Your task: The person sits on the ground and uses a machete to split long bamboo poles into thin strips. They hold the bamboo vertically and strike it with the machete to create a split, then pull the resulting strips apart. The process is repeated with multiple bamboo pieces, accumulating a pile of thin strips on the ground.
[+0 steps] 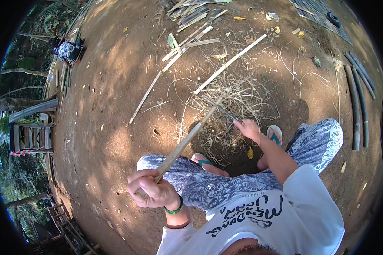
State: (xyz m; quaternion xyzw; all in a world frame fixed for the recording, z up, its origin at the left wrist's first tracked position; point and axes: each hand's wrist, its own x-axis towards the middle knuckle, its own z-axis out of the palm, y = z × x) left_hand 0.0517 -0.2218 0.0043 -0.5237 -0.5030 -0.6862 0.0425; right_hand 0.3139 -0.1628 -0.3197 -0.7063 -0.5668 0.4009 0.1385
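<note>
My left hand (151,189), with a dark green band at its wrist, is closed around the near end of a long split-bamboo strip (183,144). The strip slants up and away to the right, over my left leg. In my right hand (248,128) is a slim knife (225,112), gripped at its near end, which my fingers mostly hide. Its dark blade crosses the strip close to the far tip; whether it bites into the bamboo I cannot tell. Thin curled bamboo shavings (251,97) lie heaped below and beyond the knife. Another pale strip (230,63) rests on the ground past them.
Split bamboo pieces (193,15) are piled at the far middle. Several round poles (356,106) lie at the right, near a slatted bamboo panel (323,19). My sandalled foot (209,165) stands beside the shavings. Another person (69,51) is at the far left.
</note>
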